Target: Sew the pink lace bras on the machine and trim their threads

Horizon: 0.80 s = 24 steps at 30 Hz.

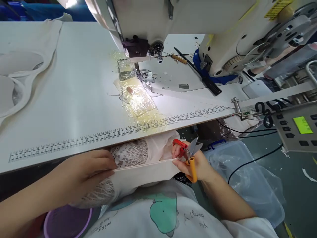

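A pale bra (146,172) with lace cups is stretched between my two hands below the table's front edge. My left hand (91,168) pinches its band near a lace cup, fingers closed on the fabric. At the other end my right hand (184,162) grips the band's edge between thumb and finger. Small scissors (192,153) with one red and one orange handle also sit in my right hand, blades spread and pointing away to the right. Part of the bra hangs over my lap, and my left forearm hides some of it.
A sewing machine (148,19) stands over the white table (81,82), which has a printed ruler along its front edge. Another pale bra (32,66) lies at left. A screwdriver (179,59), a control panel (297,125), a clear plastic bin (262,188) and a purple basket (68,221) are around.
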Each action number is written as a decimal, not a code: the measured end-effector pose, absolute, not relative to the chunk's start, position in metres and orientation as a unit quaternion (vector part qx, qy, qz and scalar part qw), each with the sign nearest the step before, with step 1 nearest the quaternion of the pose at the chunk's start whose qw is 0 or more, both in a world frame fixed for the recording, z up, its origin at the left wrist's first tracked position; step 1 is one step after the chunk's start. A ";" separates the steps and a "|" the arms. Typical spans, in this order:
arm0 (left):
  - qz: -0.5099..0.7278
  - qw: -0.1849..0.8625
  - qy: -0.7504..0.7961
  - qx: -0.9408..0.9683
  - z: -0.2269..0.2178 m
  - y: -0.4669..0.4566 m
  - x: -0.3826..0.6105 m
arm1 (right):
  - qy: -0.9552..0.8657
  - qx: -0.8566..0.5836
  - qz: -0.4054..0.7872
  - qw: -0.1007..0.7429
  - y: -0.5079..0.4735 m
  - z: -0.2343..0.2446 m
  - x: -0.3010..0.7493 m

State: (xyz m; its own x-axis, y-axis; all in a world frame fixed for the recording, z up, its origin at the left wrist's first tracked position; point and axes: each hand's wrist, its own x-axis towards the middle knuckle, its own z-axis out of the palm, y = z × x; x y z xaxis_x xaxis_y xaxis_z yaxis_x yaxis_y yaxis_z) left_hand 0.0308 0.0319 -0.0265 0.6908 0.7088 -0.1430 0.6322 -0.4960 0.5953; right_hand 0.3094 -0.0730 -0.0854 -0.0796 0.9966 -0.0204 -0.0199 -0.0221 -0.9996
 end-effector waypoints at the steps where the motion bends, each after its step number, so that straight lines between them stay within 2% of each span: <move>1: 0.018 0.347 0.358 0.867 -0.026 0.037 0.028 | -0.510 -0.480 0.527 0.481 -0.073 -0.085 0.309; 3: -0.048 0.387 0.321 0.863 -0.024 0.046 0.024 | -0.509 -0.488 0.519 0.483 -0.072 -0.085 0.307; 6: -0.068 0.388 0.334 0.857 -0.020 0.052 0.022 | -0.514 -0.497 0.510 0.478 -0.071 -0.082 0.303; 10: -0.092 0.365 0.343 0.861 -0.015 0.049 0.025 | -0.525 -0.504 0.495 0.474 -0.069 -0.078 0.301; 13: -0.103 0.306 0.350 0.879 -0.009 0.043 0.028 | -0.534 -0.523 0.480 0.459 -0.069 -0.075 0.301; 18: -0.011 0.180 0.316 0.931 0.000 0.021 0.064 | -0.524 -0.542 0.484 0.445 -0.064 -0.066 0.302; 21: 0.072 0.139 0.258 0.954 -0.005 0.006 0.101 | -0.506 -0.554 0.495 0.438 -0.063 -0.060 0.302; 24: 0.089 0.129 0.250 0.955 -0.015 -0.001 0.128 | -0.498 -0.558 0.497 0.440 -0.064 -0.059 0.302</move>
State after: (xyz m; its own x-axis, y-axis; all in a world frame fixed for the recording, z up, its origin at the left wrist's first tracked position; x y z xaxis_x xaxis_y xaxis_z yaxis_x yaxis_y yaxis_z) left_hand 0.1283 -0.0015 -0.0154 0.8586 0.5014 0.1066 0.4554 -0.8416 0.2904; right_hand 0.3019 -0.0641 -0.0587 0.0094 0.9931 -0.1168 0.1179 -0.1171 -0.9861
